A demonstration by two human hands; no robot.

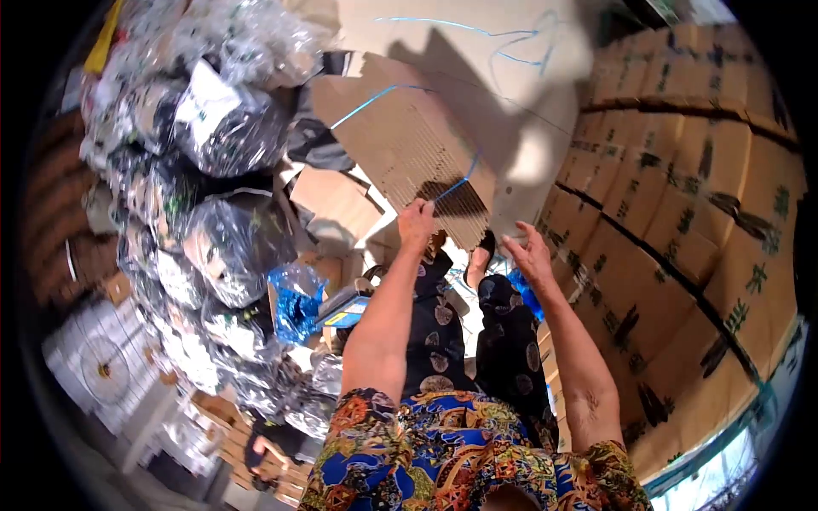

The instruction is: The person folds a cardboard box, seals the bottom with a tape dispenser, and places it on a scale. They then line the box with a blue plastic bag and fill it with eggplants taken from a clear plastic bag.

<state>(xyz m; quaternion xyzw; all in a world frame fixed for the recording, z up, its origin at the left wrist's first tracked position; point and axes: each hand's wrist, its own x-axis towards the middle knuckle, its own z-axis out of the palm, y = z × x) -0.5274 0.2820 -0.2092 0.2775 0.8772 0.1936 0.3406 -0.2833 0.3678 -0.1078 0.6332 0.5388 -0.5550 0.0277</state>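
Note:
A stack of flattened brown cardboard stands in front of me, its layered edges facing my feet. Blue strapping runs across its top and down toward its near edge. At that near edge my left hand is closed, fingers pinched on the blue strap. My right hand is held apart from the stack on the right, fingers spread, with nothing in it.
Filled clear plastic bags are piled on the left. Tall stacks of brown cartons line the right. A blue plastic bag lies near my left forearm. Loose blue strap lies on the floor ahead. Another person is at lower left.

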